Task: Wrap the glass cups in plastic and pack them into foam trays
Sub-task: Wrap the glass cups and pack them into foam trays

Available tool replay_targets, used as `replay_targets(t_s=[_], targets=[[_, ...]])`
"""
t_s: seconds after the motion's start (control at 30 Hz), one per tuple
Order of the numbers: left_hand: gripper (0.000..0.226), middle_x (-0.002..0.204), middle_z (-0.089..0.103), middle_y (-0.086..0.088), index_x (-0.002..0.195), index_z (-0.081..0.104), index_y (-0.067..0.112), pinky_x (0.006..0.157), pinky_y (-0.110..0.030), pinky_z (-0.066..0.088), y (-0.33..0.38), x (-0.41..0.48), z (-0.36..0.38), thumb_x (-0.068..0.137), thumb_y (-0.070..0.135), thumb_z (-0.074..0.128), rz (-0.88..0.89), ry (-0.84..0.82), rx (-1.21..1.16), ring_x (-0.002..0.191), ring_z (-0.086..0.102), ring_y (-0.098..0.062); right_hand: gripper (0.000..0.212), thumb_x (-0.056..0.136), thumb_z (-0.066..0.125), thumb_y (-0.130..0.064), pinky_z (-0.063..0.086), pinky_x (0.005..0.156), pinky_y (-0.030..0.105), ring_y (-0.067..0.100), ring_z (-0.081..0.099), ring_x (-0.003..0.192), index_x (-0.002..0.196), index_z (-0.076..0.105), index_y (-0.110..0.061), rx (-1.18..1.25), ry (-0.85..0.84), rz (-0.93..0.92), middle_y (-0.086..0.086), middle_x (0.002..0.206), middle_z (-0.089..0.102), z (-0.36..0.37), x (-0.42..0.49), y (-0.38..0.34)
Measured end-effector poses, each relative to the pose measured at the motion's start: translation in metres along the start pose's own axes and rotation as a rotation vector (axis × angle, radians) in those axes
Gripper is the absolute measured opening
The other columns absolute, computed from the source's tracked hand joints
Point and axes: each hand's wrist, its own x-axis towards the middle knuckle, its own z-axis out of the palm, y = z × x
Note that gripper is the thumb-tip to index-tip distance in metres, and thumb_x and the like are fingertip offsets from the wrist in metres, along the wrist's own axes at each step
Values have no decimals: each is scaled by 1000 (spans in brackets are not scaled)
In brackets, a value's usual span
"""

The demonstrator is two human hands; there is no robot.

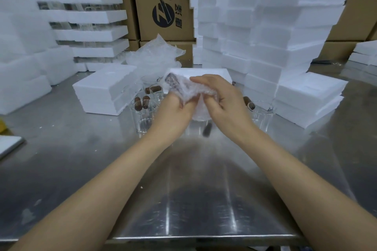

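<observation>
Both hands are close together above the metal table point(183, 189), and both are clamped on one glass cup point(184, 90) that is covered in bubbly plastic. The left hand point(175, 110) grips the bundle from below with curled fingers, and the right hand point(222, 102) lies over its top and pinches the plastic. A dark brown part shows through the wrap at the far left end of the bundle. Several bare cups point(143, 117) with brown pieces stand on the table just beside the left hand, and one more cup point(262, 115) stands to the right. A low foam tray point(106, 89) lies at the left, another tray point(204, 72) is behind the hands, and a stack of trays point(306, 98) is at the right. A loose heap of plastic point(155, 55) lies further back, before cardboard boxes point(163, 6).
</observation>
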Motion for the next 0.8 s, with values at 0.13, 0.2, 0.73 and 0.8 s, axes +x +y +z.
replay_targets(t_s=[0.13, 0.2, 0.73, 0.8], targets=[[26, 85, 72, 2, 87, 69, 15, 74, -27, 53, -1, 3, -3, 92, 1, 47, -96, 174, -113, 84, 68, -7, 59, 88, 62, -35, 44, 89, 18, 1, 46, 117, 143, 37, -34, 62, -78, 34, -18, 130, 43, 5, -3, -4], [21, 92, 73, -9, 95, 69, 6, 83, -40, 55, -1, 6, -7, 90, 1, 50, -130, 266, -208, 91, 70, -21, 73, 88, 63, -36, 39, 95, 9, 3, 38, 127, 149, 22, -31, 101, -158, 76, -14, 138, 34, 11, -5, -3], [107, 156, 13, -5, 152, 13, 15, 118, -38, 20, -4, -1, -2, 72, 40, 80, 245, 270, 329, 145, 13, -14, 64, 75, 42, 15, 36, 76, 6, 13, 54, 101, 129, 51, -16, -20, 184, 230, -9, 107, 55, -5, 6, 5], [75, 139, 46, -10, 133, 51, 9, 115, -49, 23, -5, 3, -8, 72, 44, 78, 436, 248, 584, 134, 37, -25, 69, 70, 42, 16, 39, 84, 17, 17, 52, 110, 129, 52, -19, -75, 183, 208, -4, 116, 57, -4, 5, 5]])
